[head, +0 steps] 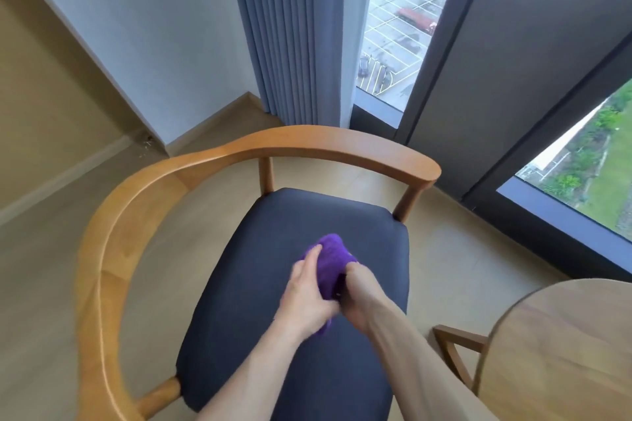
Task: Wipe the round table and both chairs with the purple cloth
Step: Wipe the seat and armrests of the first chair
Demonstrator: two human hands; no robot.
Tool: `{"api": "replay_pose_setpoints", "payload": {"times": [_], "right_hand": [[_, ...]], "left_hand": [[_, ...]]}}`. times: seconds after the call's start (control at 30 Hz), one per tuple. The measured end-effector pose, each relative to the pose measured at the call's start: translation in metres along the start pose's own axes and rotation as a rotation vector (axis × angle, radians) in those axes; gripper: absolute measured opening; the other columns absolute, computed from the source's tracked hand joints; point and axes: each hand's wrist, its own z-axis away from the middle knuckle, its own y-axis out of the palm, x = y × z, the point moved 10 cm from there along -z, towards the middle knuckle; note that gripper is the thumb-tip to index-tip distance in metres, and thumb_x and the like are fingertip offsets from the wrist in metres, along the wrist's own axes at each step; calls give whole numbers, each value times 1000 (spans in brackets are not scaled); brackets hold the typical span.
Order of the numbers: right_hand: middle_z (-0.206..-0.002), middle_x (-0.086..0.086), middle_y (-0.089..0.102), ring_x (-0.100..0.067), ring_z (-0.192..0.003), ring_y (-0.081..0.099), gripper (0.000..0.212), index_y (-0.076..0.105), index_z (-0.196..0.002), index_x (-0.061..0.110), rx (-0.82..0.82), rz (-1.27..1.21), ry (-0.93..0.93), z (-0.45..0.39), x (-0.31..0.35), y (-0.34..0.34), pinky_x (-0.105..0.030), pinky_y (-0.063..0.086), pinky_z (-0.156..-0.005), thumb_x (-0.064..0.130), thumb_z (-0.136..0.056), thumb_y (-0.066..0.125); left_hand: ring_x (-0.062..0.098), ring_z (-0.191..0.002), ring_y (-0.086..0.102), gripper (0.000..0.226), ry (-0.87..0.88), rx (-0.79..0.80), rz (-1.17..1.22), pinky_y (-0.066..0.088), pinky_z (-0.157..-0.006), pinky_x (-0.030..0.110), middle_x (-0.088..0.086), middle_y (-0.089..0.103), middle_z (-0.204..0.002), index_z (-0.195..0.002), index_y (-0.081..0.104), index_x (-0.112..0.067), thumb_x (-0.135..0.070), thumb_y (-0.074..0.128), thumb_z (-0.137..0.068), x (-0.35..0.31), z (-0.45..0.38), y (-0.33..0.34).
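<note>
A wooden armchair (143, 195) with a dark padded seat (270, 304) fills the middle of the view. Above the seat, both my hands hold the bunched purple cloth (331, 258). My left hand (306, 297) grips its left side, thumb and fingers wrapped round the fabric. My right hand (357, 297) grips the cloth's right side from below. A curved edge of the round wooden table (564, 345) shows at the lower right. A second chair is not in view.
A blue-grey curtain (290, 31) hangs behind the chair, beside tall dark-framed windows (444, 79). White wall and light wooden floor (44, 270) lie to the left. A wooden table support (458, 349) stands close to the chair's right side.
</note>
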Motion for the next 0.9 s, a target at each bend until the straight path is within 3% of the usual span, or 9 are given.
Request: {"api": "replay_pose_setpoints", "payload": {"times": [0.1, 0.23, 0.3, 0.43, 0.53, 0.63, 0.7, 0.8, 0.9], "right_hand": [[-87, -17, 49, -39, -75, 44, 49, 52, -105, 9, 200, 219, -84, -13, 18, 59, -36, 32, -59, 8, -56, 54], [-117, -7, 69, -24, -107, 62, 77, 60, -130, 19, 356, 23, -129, -42, 24, 86, -38, 44, -93, -16, -66, 34], [-118, -5, 71, -17, -106, 68, 68, 61, -126, 17, 199, 48, -140, -58, 14, 61, -31, 50, -91, -16, -73, 35], [-103, 0, 71, -15, -93, 65, 37, 66, -108, 19, -240, 427, -125, -74, -15, -31, -33, 53, -81, -2, -86, 45], [-105, 7, 64, -14, -99, 61, 42, 61, -119, 22, -347, 773, -212, -76, -19, -55, -20, 48, -75, 2, -86, 46], [-125, 4, 54, -17, -117, 52, 55, 53, -133, 21, -481, 1140, -430, -71, -5, -46, -31, 46, -91, 4, -82, 47], [-143, 4, 46, -17, -131, 43, 63, 42, -146, 18, -563, 1330, -468, -67, 1, -46, -32, 39, -106, 8, -84, 47], [-150, 9, 43, -13, -134, 42, 70, 24, -155, 21, -533, 1346, -417, -69, 0, -61, -35, 35, -112, 7, -89, 40], [-144, 15, 46, -9, -123, 51, 64, 21, -155, 30, -512, 1147, -435, -68, 10, -78, -27, 42, -95, 10, -96, 33]], "left_hand": [[20, -110, 60, 63, 119, -475, 105, 51, -90, 35, -5, 55, -117, -131, 52, -38, -5, 61, -78, 7, -11, -72], [22, -117, 56, 57, 312, -754, -163, 54, -80, 40, -4, 54, -131, -137, 51, -29, -8, 65, -86, -6, -20, -125], [26, -120, 51, 66, 327, -662, -426, 55, -80, 45, -1, 50, -137, -143, 45, -28, -12, 68, -83, -9, -38, -112], [27, -139, 28, 79, 65, -148, -826, 39, -104, 46, 2, 25, -156, -151, 25, -35, -32, 63, -82, 50, -100, -45], [30, -139, 27, 60, 51, -273, -830, 29, -110, 51, 4, 30, -153, -144, 37, -32, -44, 52, -87, 54, -128, -40], [34, -152, 2, 71, 11, -355, -845, 8, -116, 66, 9, 15, -163, -153, 24, -30, -65, 36, -93, 62, -147, -28], [34, -153, -8, 82, -22, -373, -846, 4, -114, 71, 10, 3, -166, -157, 10, -30, -74, 25, -90, 71, -154, -22], [37, -152, -7, 86, -71, -437, -816, 7, -112, 74, 12, -2, -167, -158, -1, -34, -79, 20, -86, 69, -165, -18], [38, -152, -5, 86, -90, -476, -781, 7, -110, 75, 10, -2, -167, -158, 0, -35, -79, 18, -87, 46, -184, -4]]}}
